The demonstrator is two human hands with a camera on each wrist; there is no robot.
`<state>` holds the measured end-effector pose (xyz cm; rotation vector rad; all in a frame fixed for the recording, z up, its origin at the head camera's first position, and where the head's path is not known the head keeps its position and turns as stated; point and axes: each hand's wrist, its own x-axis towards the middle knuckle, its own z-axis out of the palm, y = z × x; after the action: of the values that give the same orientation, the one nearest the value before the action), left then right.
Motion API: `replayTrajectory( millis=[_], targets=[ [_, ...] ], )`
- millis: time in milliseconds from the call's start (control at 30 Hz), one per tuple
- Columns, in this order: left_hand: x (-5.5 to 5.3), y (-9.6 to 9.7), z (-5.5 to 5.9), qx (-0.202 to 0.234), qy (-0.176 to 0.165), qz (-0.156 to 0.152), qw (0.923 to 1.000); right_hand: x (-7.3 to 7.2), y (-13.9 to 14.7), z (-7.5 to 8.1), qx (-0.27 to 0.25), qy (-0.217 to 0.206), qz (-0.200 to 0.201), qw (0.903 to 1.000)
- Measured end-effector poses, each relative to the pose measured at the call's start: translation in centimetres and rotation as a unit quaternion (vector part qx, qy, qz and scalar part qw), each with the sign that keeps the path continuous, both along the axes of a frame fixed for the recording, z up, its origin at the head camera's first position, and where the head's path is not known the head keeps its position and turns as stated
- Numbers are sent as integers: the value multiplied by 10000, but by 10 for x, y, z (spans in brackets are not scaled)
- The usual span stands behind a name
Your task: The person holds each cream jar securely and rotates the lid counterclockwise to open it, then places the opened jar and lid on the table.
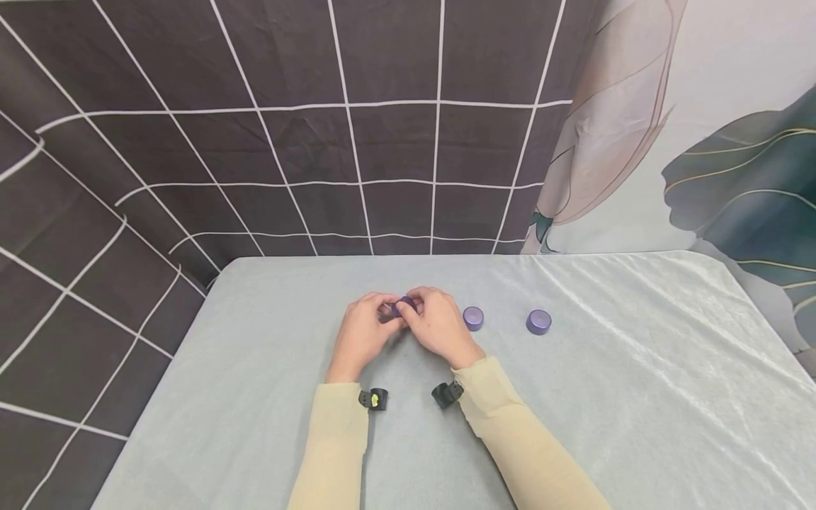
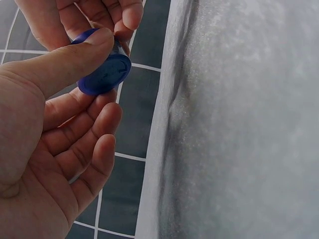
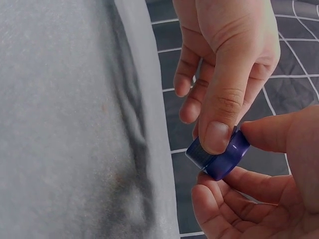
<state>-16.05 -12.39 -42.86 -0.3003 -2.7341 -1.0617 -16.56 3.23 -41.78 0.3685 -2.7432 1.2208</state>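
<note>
In front of me both hands meet over the table at a small round purple container. My left hand pinches it, the thumb lying across it in the left wrist view. From the other side, my right hand grips its purple part between thumb and fingers, as the right wrist view shows. A clear, ribbed section shows beside the purple part. Fingers hide much of the container in the head view. Right of my right hand stand two similar purple round containers, a nearer one and a farther one.
A pale grey velvety cloth covers the table. Behind and to the left hangs a dark cloth with a white grid. A leaf-patterned curtain hangs at the back right. Black straps with small devices sit on both wrists.
</note>
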Motion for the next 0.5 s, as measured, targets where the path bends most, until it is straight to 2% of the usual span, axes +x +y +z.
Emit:
replayTrajectory(
  millis=[500],
  targets=[
    [0,-1,0,-48,92,-95,9999,-1,2,1,18,-67,154,9999]
  ],
)
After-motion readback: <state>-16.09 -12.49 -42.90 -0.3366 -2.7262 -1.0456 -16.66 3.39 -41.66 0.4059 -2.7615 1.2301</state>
